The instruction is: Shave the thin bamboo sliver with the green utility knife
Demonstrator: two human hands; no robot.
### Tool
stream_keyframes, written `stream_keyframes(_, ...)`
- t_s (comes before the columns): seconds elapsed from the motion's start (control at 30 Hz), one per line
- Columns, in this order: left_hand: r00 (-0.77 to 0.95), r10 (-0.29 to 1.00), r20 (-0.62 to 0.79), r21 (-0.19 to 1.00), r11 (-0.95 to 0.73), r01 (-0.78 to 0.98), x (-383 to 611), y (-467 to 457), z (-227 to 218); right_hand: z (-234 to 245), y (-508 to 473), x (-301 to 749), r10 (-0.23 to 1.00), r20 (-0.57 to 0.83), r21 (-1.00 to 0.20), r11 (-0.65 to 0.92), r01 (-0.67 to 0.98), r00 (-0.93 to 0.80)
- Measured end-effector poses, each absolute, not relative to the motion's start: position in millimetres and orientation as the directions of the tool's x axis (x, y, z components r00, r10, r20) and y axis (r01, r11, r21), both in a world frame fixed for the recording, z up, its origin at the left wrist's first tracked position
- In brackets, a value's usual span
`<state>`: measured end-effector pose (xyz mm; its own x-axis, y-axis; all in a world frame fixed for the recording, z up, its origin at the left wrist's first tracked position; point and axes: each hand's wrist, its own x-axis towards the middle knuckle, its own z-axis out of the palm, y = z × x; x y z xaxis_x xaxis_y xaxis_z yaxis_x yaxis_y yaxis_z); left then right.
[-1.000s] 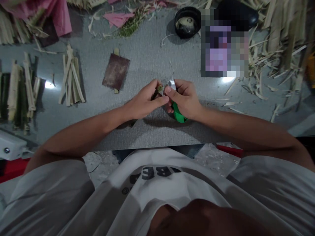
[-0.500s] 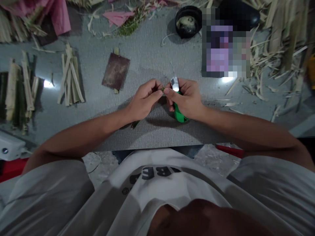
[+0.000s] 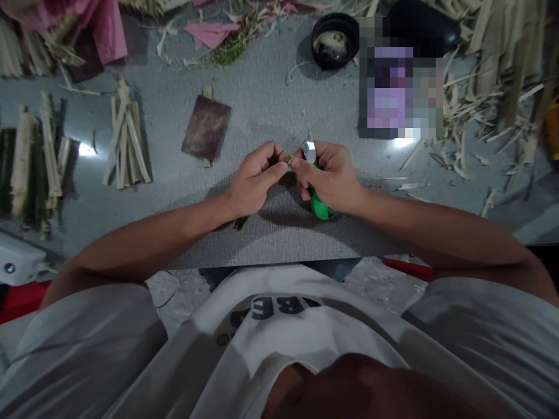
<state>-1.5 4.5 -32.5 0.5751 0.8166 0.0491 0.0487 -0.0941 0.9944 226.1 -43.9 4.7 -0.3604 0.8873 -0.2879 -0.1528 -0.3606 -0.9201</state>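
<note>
Between my fingertips a thin green-yellow bamboo strip (image 3: 289, 159) shows, most of it hidden by the hands. My left hand (image 3: 257, 179) is closed, pinching the strip between thumb and forefinger. My right hand (image 3: 334, 177) is wrapped round a green-handled utility knife (image 3: 322, 206), whose shiny metal end sticks up past the forefinger. The right thumb tip meets the strip close to the left fingertips. A dark narrow end pokes out below the left wrist; whether it belongs to the same strip I cannot tell.
A sandpaper sheet (image 3: 206, 128) lies over a flat strip left of the hands. Bundled bamboo sticks (image 3: 126, 139) stand further left. A black bowl (image 3: 334, 42) is at the back, near a blurred patch. Shavings (image 3: 463, 139) litter the right side of the grey table (image 3: 279, 244).
The knife has turned slightly in my right hand, its metal end tilting a little left. More of the strip shows between the fingertips. Both hands stay in nearly the same place.
</note>
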Motion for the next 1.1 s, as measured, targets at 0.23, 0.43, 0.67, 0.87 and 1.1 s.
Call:
stream_keyframes(0.23, 0.534, 0.832, 0.148, 0.987, -0.157, -0.030, 0, 13, -38, 11, -43, 221, 0.927, -0.306, -0.936, -0.335, -0.109, -0.216)
stream_keyframes(0.43, 0.526, 0.829, 0.191, 0.980, -0.192, -0.054, 1, 17, -28, 18, -49, 215, 0.938, -0.304, -0.932, -0.329, -0.153, -0.166)
stream_keyframes(0.67, 0.444, 0.884, 0.146, 0.989, -0.143, -0.041, -2, 25, -34, 11, -51, 215, 0.942, -0.299, -0.926, -0.325, -0.193, -0.152)
stream_keyframes(0.87, 0.278, 0.906, 0.320, 0.937, -0.259, -0.233, -1, 48, -38, 7, -45, 217, 0.942, -0.310, -0.919, -0.331, -0.212, -0.126)
stream_keyframes(1.1, -0.233, 0.664, 0.710, 0.535, -0.725, -0.434, 17, 54, 5, 9, -36, 222, 0.951, -0.301, -0.924, -0.310, -0.223, -0.076)
